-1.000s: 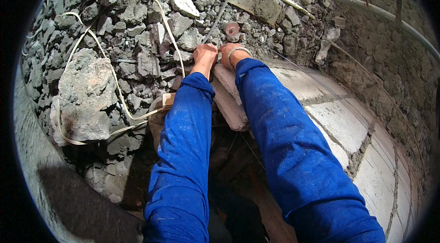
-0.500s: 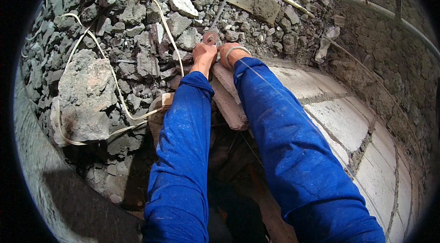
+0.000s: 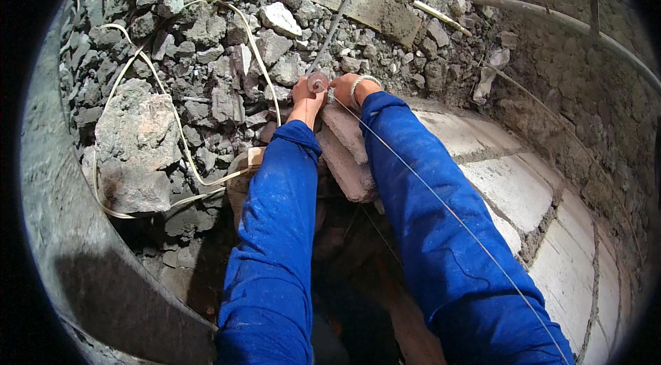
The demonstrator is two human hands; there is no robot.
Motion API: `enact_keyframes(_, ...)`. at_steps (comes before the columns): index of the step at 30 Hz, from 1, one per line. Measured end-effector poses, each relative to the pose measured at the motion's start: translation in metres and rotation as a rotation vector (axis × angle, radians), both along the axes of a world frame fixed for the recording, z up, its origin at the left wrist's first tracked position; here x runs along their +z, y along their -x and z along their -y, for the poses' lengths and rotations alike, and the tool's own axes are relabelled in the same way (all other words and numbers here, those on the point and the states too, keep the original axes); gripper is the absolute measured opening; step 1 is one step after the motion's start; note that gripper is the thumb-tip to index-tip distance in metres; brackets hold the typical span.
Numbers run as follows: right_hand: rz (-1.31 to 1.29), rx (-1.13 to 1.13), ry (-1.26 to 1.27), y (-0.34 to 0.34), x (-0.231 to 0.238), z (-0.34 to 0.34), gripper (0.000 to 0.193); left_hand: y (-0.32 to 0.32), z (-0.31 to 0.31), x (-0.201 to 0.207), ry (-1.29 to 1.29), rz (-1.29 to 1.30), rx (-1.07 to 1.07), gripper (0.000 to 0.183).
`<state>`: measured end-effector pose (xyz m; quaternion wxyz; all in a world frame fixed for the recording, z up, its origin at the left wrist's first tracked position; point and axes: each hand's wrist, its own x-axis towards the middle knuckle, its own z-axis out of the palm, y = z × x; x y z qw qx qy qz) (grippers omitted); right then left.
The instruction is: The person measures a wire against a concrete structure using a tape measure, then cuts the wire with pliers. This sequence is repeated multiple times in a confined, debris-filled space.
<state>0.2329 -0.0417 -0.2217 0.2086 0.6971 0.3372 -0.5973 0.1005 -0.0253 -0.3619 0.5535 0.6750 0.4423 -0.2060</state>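
My left hand [image 3: 306, 98] is closed on a round, pinkish reel [image 3: 317, 82] with a darker centre. From the reel a thin pale line [image 3: 441, 198] runs taut down over my right sleeve to the lower edge. My right hand [image 3: 343, 87] is beside the reel, its fingers bent together. What they pinch is too small to make out. A twisted, pale rope-like band [image 3: 360, 88] circles my right wrist. Just below the hands, flat brick slabs [image 3: 346, 162] jut out over a dark gap.
Broken rubble [image 3: 206, 55] covers the ground ahead. A pale cable [image 3: 180, 127] loops around a large lump [image 3: 134, 145] at left. Behind the hands lies a thin rod [image 3: 337, 21]. A curved block wall [image 3: 513, 186] is at right, with a long pipe [image 3: 537, 6] beyond.
My right hand has moved slightly right, away from the left. The reel shows more fully, and the line now crosses my right sleeve from it. The view has shifted a little.
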Motion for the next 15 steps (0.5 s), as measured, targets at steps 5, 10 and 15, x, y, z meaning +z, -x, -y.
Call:
enact_keyframes(5, 0.036, -0.019, -0.023, -0.008, 0.009, -0.006, 0.030, -0.005, -0.018, 0.027, -0.003, 0.064, -0.075, 0.041)
enact_keyframes(10, 0.092, -0.042, 0.128, -0.001, -0.006, -0.001, 0.033, -0.019, -0.029, 0.056, 0.027, -0.064, -0.179, 0.037)
enact_keyframes(15, 0.067, -0.206, 0.149, 0.002, -0.015, 0.001, 0.041, -0.016, -0.031, 0.071, 0.089, 0.020, -0.057, 0.020)
